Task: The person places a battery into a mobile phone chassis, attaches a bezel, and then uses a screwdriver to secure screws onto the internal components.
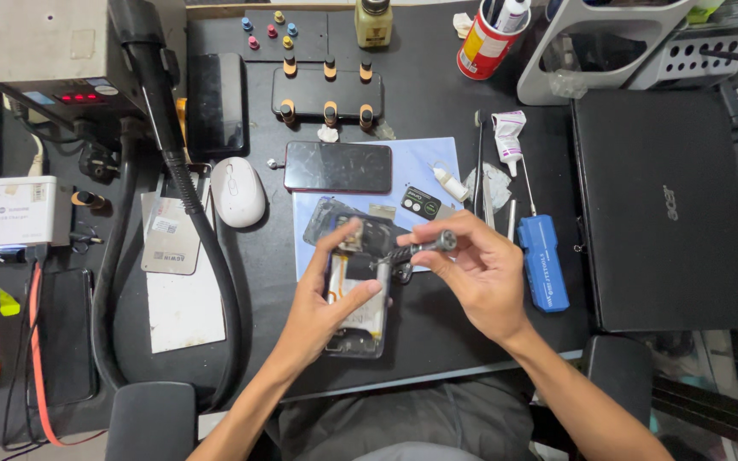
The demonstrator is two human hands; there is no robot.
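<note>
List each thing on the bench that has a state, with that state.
Opened phone: back off, steadied by left hand.
Screwdriver: held in right hand, tip down at the phone.
Second phone: screen dark, lying flat.
Laptop: lid closed.
Grey unit: red display lit.

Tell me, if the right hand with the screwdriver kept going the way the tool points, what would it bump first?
Probably the opened phone: the right hand aims its screwdriver left and down at it, beside the left hand.
</note>
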